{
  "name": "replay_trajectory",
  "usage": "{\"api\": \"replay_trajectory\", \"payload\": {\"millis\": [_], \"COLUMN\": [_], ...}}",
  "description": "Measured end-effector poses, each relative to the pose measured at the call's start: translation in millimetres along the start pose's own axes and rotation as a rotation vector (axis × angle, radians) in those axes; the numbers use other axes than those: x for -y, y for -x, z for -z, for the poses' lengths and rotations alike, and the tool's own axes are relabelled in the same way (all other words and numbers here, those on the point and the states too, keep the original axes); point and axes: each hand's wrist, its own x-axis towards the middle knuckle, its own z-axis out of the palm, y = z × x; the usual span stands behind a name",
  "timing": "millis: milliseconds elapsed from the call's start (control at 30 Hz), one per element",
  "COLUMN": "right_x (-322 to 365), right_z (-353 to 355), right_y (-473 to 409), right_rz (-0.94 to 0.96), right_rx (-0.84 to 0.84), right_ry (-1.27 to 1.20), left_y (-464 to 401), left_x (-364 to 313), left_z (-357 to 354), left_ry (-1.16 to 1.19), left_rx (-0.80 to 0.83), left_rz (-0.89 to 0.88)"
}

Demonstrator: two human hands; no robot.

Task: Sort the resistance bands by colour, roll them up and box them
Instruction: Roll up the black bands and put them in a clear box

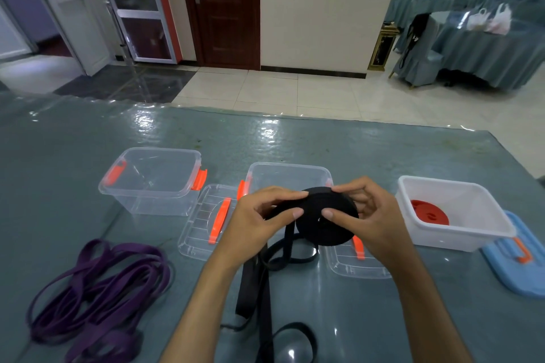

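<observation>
— Black band roll (326,216) sits between both hands, held up over the near edge of the middle clear box (290,177), at the centre of the view. How do the hands lie?

— The left hand (259,219) comes in from seven o'clock, forearm slanting up and right, wrist bent; its thumb and forefinger are curled onto the roll's left rim and the strap feeding into it. The right hand (373,216) comes from five o'clock; its thumb presses the roll's flat face near the hub and its fingers curl over the top rim. Both are clamped on the roll.

— Which way does the roll face?

— Its flat face tilts toward the camera, so its axis points roughly at the viewer and a bit upward. The loose black tail (259,283) drops from the roll's left side toward six o'clock, long axis running near to far, and ends in loops on the desk (73,141) by the bottom edge.

— And around them?

— Under the hands lie two clear lids with orange handles, one (206,222) at nine o'clock of the roll, one (354,259) at five o'clock. Another clear box (153,180) with orange latches stands at ten o'clock. At three o'clock a white box (454,212) holds a rolled red band (429,212), with a blue lid (516,265) just beside it. Purple bands (97,292) lie in a loose heap at eight o'clock.
</observation>
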Motion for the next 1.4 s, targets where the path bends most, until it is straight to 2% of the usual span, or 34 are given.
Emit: {"api": "replay_trajectory", "payload": {"millis": [67, 200, 400, 667, 733, 833, 1000, 1100, 1400], "right_x": [0, 3, -1, -4, -8, -12, -13, -13, -11], "right_z": [0, 2, 3, 2, -1, -1, 1, 0, 1], "right_y": [0, -1, 3, 2, 3, 3, 3, 3, 2], "right_rz": [-0.009, -0.009, 0.001, 0.053, 0.038, 0.017, -0.009, -0.019, -0.017], "right_rx": [0.005, 0.129, 0.088, 0.135, 0.09, -0.012, -0.114, -0.13, -0.133], "right_ry": [-0.009, 0.076, 0.125, 0.174, 0.168, 0.132, 0.095, 0.09, 0.062], "left_y": [0, 0, -1, 0, 1, 4, 9, 12, 16], "left_x": [0, 2, 3, 8, 10, 16, 34, 43, 50], "left_z": [-1, -7, -8, -2, 1, 13, 29, 32, 23], "left_ry": [0.016, 0.013, -0.089, -0.191, -0.244, -0.311, -0.258, -0.221, -0.135], "left_rx": [-0.033, -0.088, 0.041, 0.078, 0.035, -0.132, -0.32, -0.343, -0.347], "left_rz": [0.004, -0.004, 0.042, 0.041, 0.044, 0.065, 0.294, 0.38, 0.477]}}
